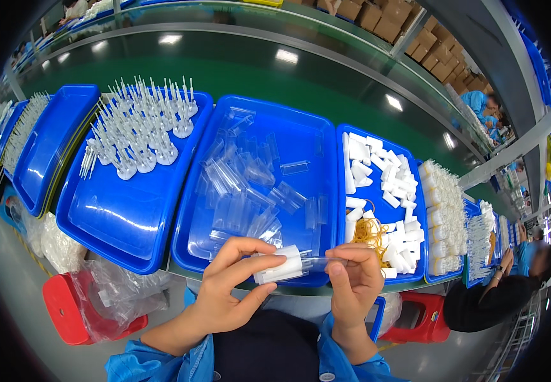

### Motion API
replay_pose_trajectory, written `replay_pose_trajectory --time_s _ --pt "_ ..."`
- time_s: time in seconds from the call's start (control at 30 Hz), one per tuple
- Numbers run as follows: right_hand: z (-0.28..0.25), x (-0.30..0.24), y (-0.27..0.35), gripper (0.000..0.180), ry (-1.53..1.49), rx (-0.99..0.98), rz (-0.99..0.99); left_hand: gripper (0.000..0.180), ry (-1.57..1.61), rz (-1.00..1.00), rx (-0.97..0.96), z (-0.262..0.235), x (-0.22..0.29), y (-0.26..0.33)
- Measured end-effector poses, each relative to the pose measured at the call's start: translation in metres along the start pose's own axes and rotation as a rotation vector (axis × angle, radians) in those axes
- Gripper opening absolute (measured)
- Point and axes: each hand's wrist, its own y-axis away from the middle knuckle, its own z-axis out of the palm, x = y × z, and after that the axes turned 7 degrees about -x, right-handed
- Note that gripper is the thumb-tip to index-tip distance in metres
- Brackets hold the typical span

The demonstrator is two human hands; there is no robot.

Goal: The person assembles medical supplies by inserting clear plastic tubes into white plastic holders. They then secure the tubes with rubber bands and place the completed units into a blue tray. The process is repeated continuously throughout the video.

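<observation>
My left hand [228, 286] pinches a small white folded paper piece [280, 265] between thumb and fingers, just above the front edge of the middle blue tray [199, 245]. My right hand [355, 280] grips a clear plastic sleeve [317, 260] whose end meets the white piece. That tray holds several loose clear plastic sleeves [244, 191]. The tray to the right [340, 137] carries white folded pieces [383, 181] and a heap of yellow rubber bands [371, 234].
The left blue tray [123, 223] holds several white plastic stands with spikes [142, 127]. A green conveyor belt [237, 70] runs behind the trays. Red stools [65, 305] and plastic bags stand below. Another person [498, 293] sits at the right. Cardboard boxes [383, 16] are stacked beyond.
</observation>
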Motion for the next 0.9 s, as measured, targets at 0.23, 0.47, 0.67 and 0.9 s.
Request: replay_pose_trajectory --time_s 0.23,0.47,0.67,0.9 --pt "-0.007 -0.002 -0.009 0.018 0.007 -0.118 0.012 0.034 -0.058 0.095 0.023 -0.001 -0.006 0.000" --pt "-0.011 0.003 -0.018 0.017 0.082 -0.177 -0.014 0.038 -0.018 0.051 0.052 0.005 -0.008 -0.002" --pt "-0.012 0.001 -0.017 0.017 0.015 -0.123 0.022 0.037 -0.055 0.113 0.052 0.006 -0.011 -0.004" --pt "-0.013 0.003 -0.016 0.017 0.146 -0.085 -0.054 0.037 0.040 0.068 0.095 0.011 -0.016 -0.002"
